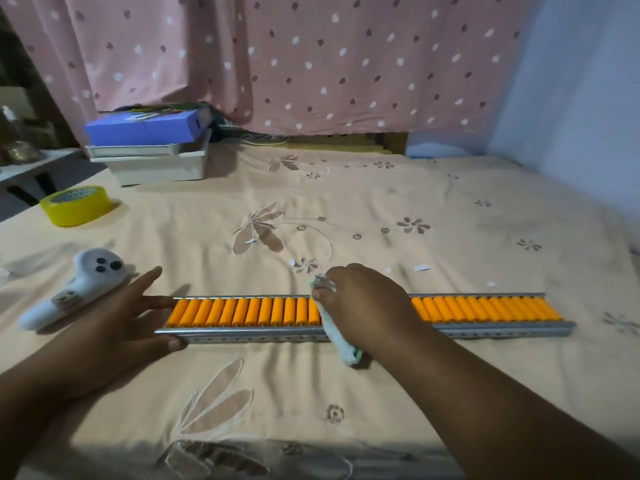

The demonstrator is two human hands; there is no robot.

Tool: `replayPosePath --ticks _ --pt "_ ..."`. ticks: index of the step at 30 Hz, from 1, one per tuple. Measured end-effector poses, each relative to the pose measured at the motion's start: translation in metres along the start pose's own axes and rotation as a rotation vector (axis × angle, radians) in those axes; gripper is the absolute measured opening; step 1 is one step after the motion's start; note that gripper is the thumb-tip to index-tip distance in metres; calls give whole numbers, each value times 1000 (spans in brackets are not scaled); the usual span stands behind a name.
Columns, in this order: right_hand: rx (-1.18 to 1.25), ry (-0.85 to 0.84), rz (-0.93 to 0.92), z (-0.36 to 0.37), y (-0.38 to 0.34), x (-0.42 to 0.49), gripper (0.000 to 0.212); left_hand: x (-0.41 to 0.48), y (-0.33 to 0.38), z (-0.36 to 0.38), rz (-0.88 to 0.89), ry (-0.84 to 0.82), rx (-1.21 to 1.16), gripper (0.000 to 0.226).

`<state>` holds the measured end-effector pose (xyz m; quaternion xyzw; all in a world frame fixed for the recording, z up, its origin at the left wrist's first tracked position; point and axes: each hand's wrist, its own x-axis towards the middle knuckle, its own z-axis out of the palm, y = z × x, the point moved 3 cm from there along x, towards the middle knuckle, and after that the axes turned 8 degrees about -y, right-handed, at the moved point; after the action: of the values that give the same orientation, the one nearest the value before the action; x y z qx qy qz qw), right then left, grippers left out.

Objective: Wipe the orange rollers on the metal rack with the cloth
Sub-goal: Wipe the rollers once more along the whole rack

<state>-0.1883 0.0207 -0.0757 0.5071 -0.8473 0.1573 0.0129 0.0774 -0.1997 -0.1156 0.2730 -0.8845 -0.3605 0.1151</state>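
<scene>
A long metal rack point(263, 335) lies left to right across a peach bedsheet, filled with a row of orange rollers point(242, 311). My right hand point(367, 303) presses a rolled whitish cloth point(341, 344) down on the rollers near the rack's middle, hiding the rollers under it. The cloth sticks out past the rack's near rail toward me. My left hand point(128, 317) grips the rack's left end, thumb on the near rail and fingers spread over the far side.
A white game controller point(72, 289) lies just left of the rack. A yellow tape roll point(78, 204) sits at the far left. A purple box on stacked white trays point(152, 161) stands at the back left. Small paper scraps dot the sheet beyond the rack.
</scene>
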Motion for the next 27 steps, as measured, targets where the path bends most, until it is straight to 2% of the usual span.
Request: replayPosePath --ticks 2,6,9,12,16,18,23,27 --pt "-47 -10 16 -7 11 -5 27 0 -2 0 -24 -3 15 104" --pt "-168 -143 85 -28 39 -6 18 -1 -3 -6 -50 -1 89 105" --pt "-173 -216 179 -49 55 5 16 -5 10 -7 -32 4 140 94" --pt "-39 -82 120 -63 36 13 26 -2 44 8 -20 88 337 85" --pt "18 1 -63 -33 -21 9 25 10 122 58 115 108 510 98" --pt "7 -12 -75 -11 -32 3 25 16 148 86 182 106 553 100" --pt "6 21 -31 -10 3 -8 18 19 148 114 124 107 548 88" --pt "-5 15 0 -24 45 -23 28 19 146 116 142 114 583 76"
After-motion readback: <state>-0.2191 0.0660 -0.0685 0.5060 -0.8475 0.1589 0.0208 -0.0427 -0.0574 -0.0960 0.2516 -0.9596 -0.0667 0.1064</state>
